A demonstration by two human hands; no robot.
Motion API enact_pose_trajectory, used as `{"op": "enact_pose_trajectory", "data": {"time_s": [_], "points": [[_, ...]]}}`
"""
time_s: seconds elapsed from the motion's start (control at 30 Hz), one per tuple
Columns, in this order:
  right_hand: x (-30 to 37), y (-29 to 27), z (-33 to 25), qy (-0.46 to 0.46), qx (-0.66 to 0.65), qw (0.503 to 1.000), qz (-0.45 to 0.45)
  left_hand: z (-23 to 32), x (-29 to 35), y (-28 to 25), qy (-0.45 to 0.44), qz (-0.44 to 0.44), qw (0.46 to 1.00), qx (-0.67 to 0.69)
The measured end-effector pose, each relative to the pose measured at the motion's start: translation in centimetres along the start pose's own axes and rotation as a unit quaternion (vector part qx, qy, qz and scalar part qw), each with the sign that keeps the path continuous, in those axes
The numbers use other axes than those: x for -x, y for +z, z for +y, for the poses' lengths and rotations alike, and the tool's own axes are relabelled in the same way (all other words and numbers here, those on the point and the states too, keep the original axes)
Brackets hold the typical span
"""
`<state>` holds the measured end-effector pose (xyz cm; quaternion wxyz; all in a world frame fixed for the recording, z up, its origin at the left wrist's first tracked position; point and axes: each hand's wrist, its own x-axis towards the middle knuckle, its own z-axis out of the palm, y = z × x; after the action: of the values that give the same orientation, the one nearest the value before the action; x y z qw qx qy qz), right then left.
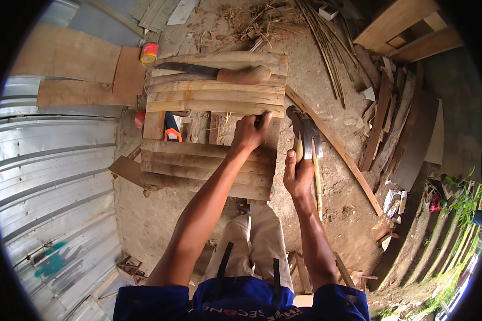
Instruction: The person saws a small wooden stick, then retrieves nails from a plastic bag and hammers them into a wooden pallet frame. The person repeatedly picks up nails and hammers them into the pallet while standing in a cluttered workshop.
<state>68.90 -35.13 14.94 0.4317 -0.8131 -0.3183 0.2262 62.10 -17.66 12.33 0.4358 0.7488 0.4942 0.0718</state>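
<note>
A claw hammer [308, 136] with a pale wooden handle is gripped in my right hand [300, 176], its metal head up, just right of a slatted wooden piece. My left hand [251, 132] is closed at the near right end of the far group of slats [214, 96], thumb and fingers pinched together; what they hold, if anything, is too small to make out. Below my left forearm lies the near group of slats [198, 167], with a gap between the groups. A machete [198, 70] with a wooden handle rests across the far slats.
An orange and black tool [172, 128] shows through the gap. A red and yellow can [149, 52] stands beyond the far left corner. To the right, a long wooden strip [337, 150] lies on the dirt floor. Corrugated metal sheeting [53, 171] lines the left side.
</note>
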Motion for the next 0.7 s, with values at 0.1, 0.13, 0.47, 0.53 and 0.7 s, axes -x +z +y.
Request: {"op": "enact_pose_trajectory", "data": {"time_s": [0.1,0.13,0.47,0.53,0.7], "points": [[-0.1,-0.1,-0.4,0.02,0.0,1.0,-0.017,-0.2,0.0,0.1,0.035,0.022,0.999,0.014],[-0.2,0.0,-0.6,-0.002,0.012,1.0,-0.017,-0.3,0.0,0.1,0.04,0.025,0.999,0.018],[-0.4,-0.5,-1.3,-0.037,0.02,0.999,-0.006,-0.9,-0.3,0.3,0.082,0.032,0.995,0.038],[-0.3,-0.5,-1.3,-0.162,-0.002,0.985,0.065,-0.9,-0.3,0.3,0.087,0.029,0.995,0.048],[-0.8,-0.4,-1.5,-0.06,0.059,0.996,-0.02,-0.9,-0.3,0.2,0.062,0.028,0.998,0.012]]}}
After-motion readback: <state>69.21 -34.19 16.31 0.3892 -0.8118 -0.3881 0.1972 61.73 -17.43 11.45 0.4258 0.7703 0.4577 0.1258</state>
